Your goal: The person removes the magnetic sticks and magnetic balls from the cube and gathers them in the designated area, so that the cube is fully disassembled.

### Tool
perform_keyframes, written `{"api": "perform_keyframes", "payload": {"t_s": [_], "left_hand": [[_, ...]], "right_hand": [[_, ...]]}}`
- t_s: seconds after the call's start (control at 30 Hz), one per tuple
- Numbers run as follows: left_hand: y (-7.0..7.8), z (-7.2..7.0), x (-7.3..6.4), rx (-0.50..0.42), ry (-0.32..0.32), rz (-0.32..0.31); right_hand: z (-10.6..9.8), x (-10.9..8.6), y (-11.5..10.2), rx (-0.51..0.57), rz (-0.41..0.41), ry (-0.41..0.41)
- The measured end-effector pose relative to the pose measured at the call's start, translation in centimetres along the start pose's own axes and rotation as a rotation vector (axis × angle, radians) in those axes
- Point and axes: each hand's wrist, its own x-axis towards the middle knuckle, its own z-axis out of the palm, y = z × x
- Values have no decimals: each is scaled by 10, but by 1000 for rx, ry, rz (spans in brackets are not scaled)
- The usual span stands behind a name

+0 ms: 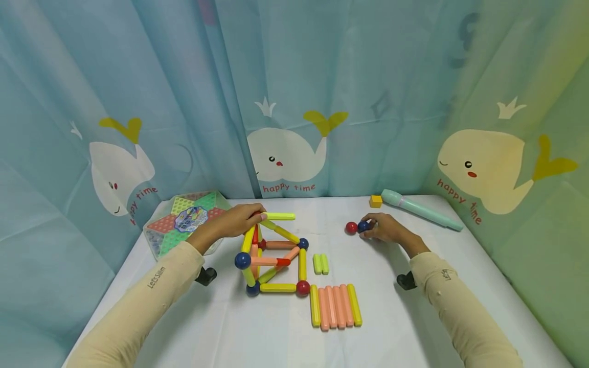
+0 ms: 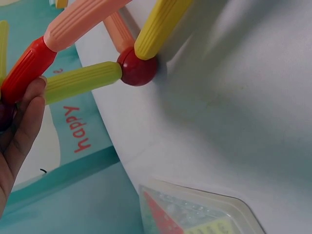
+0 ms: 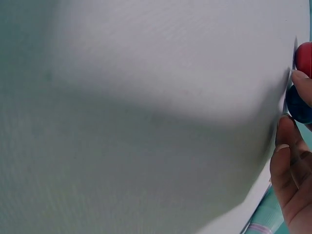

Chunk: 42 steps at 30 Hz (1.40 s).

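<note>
A building-stick frame (image 1: 278, 288) of yellow, green, pink and red rods joined by red and blue balls stands left of the middle. My left hand (image 1: 239, 220) grips its top back corner, where the fingers wrap a dark red ball (image 2: 6, 116) beside a red rod end (image 2: 29, 66). A light green rod (image 1: 280, 216) sticks out rightward from that corner. On the right, my right hand (image 1: 385, 228) pinches a blue ball (image 1: 363, 226) between thumb and fingers, low over the table. A red ball (image 1: 351, 228) lies right beside the blue one.
Pink and yellow rods (image 1: 332, 306) lie in a row at the front middle, with two short green rods (image 1: 320, 263) behind them. A star-patterned game board (image 1: 167, 225) is at back left. A yellow cube (image 1: 376, 201) and a mint-green tube (image 1: 423, 210) lie at back right.
</note>
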Motion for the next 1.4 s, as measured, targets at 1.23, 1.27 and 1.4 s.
{"api": "perform_keyframes", "payload": {"t_s": [1.23,1.27,1.4], "left_hand": [[-6,-3,-6,-59,11,-63],[-7,-4,-7,-69,13,-62],[-9,-5,-8,-102,27,-51]], "right_hand": [[-24,-6,-147,61,-239,73],[-20,-3,-158,72,-257,59],[-1,11,-193,89,-339,0]]}}
